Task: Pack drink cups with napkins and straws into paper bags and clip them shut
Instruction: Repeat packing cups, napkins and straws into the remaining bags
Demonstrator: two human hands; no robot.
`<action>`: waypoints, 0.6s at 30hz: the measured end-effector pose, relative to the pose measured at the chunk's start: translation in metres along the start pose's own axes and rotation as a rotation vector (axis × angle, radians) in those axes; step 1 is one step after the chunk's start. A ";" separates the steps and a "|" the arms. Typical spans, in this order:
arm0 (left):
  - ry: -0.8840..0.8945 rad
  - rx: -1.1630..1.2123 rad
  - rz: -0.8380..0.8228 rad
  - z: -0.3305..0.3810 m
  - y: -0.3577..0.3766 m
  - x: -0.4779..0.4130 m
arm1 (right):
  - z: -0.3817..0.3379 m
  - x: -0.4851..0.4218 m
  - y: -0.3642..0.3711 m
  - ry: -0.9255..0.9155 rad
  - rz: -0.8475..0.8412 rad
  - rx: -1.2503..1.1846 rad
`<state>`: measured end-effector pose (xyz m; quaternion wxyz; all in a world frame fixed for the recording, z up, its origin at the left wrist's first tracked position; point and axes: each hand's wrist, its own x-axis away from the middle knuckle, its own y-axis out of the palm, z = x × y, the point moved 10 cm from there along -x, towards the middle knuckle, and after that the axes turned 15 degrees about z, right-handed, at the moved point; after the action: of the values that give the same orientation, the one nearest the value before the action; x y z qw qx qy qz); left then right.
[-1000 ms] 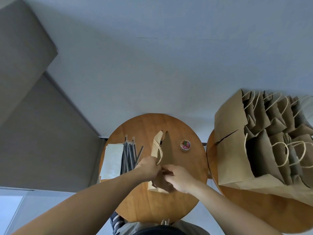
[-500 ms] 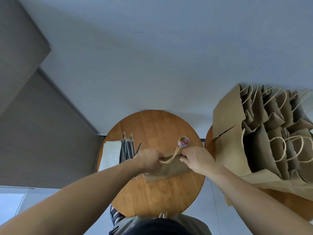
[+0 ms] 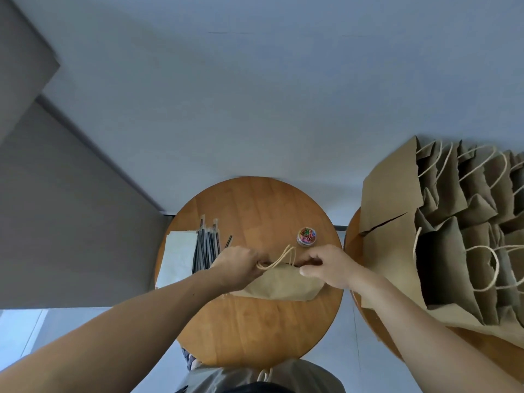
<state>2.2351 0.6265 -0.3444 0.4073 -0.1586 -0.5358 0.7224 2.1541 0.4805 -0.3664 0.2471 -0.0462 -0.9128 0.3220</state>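
Note:
A brown paper bag (image 3: 283, 285) stands on the round wooden table (image 3: 255, 330), its rope handles sticking up at the rim. My left hand (image 3: 236, 265) grips the left end of the bag's rim. My right hand (image 3: 326, 265) pinches the right end of the rim. Left of my left hand lie several wrapped black straws (image 3: 207, 245) beside a stack of white napkins (image 3: 177, 256). A small clear tub of coloured paper clips (image 3: 306, 236) stands just beyond my right hand. No cup shows; the bag's inside is hidden.
A second wooden table (image 3: 377, 336) at the right carries a cluster of several upright brown paper bags (image 3: 453, 236) with rope handles. A wall rises behind both tables. A grey panel stands at the left.
The bag has gone from lying end-on between my hands to standing broadside with its rim pulled wide. My right hand moved out to the bag's right end; my left stays at the left end.

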 end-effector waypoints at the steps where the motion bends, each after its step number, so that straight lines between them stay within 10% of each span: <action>1: -0.005 0.013 -0.012 -0.002 -0.001 -0.003 | 0.004 -0.009 -0.005 0.062 -0.010 -0.131; 18: -0.045 0.159 -0.040 -0.007 0.006 -0.014 | 0.146 -0.170 0.016 0.206 0.307 0.566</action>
<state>2.2458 0.6198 -0.3558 0.4210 -0.0986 -0.4887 0.7578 2.2309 0.3694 -0.5456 0.2899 -0.1449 -0.7398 0.5896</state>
